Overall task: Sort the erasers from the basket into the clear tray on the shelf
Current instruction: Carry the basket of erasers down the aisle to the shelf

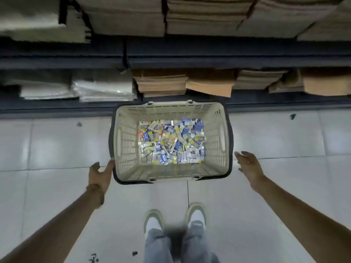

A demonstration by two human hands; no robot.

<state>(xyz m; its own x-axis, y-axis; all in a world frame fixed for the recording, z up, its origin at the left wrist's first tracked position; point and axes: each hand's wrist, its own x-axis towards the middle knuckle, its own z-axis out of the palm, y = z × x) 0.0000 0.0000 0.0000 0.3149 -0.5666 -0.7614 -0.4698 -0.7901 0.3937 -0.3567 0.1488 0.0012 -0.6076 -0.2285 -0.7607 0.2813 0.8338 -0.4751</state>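
- Two hands flank the basket [171, 172] of erasers [171, 141].
- Left hand [100, 173]: fingers spread; we see one touching its near-left corner.
- Right hand [248, 168]: fingers straight, clear of rim.

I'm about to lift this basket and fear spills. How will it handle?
The basket probably stays stiff: its slotted plastic walls look rigid. The erasers cover only the bottom, so it is likely light for its size. They lie loose, so a tilt would likely slide them, though the high walls should keep them in.
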